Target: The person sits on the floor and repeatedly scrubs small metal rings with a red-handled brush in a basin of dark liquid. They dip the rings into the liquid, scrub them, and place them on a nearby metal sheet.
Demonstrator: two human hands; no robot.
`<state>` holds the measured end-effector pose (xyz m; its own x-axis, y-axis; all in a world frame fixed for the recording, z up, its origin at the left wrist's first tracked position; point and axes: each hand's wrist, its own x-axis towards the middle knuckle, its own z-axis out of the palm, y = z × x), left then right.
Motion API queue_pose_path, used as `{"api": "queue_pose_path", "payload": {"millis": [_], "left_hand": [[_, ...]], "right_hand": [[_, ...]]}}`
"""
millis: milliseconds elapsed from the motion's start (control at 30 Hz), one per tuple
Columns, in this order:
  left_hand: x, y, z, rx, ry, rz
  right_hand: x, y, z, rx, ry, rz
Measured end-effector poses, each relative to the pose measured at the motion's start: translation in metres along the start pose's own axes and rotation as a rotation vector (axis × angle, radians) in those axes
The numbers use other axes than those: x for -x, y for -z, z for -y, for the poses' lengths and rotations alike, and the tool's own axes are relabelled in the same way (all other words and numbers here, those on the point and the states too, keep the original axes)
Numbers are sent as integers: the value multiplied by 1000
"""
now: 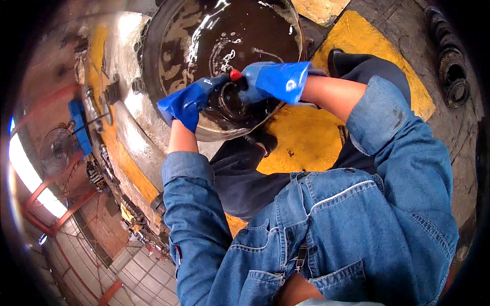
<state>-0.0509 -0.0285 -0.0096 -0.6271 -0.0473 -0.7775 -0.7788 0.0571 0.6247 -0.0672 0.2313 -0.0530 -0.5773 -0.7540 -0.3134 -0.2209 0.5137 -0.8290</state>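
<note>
In the head view, both my hands wear blue rubber gloves and meet over a wide round metal basin (153, 66) of dark, oily-looking liquid. My left hand (191, 99) is closed on the left edge of a dark, wet ring-shaped part (222, 98), just above the liquid near the basin's near rim. My right hand (268, 81) is curled in from the right at the ring's other side. Between the hands shows a small red piece (235, 75), its kind unclear. The right fingertips are partly hidden, so what they grip cannot be made out.
Yellow-painted plates (301, 137) lie under and beside my legs. Several dark rings (453, 71) stand in a row on the floor at the far right. Left of the basin run a yellow strip (127, 168), a blue object (79, 127) and a fan (57, 145).
</note>
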Motion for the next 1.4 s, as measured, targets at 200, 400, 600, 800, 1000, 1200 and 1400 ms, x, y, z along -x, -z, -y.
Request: {"api": "queue_pose_path", "payload": {"millis": [200, 400, 600, 800, 1000, 1200, 1400], "left_hand": [[7, -4, 11, 11, -31, -40], [35, -13, 45, 43, -100, -195], [45, -18, 69, 85, -157, -311], [43, -36, 107, 13, -269, -465], [45, -61, 116, -304, -435, -632], [54, -72, 65, -443, -430, -509], [59, -61, 48, -301, -385, -431]], "right_hand": [[-12, 15, -10, -252, -177, -362], [-20, -24, 5, -589, -7, -168], [25, -14, 20, -254, 251, 120], [24, -9, 13, 226, 257, 260], [17, 10, 16, -16, 11, 46], [18, 5, 6, -322, -21, 76], [-4, -7, -2, 170, 30, -343]]}}
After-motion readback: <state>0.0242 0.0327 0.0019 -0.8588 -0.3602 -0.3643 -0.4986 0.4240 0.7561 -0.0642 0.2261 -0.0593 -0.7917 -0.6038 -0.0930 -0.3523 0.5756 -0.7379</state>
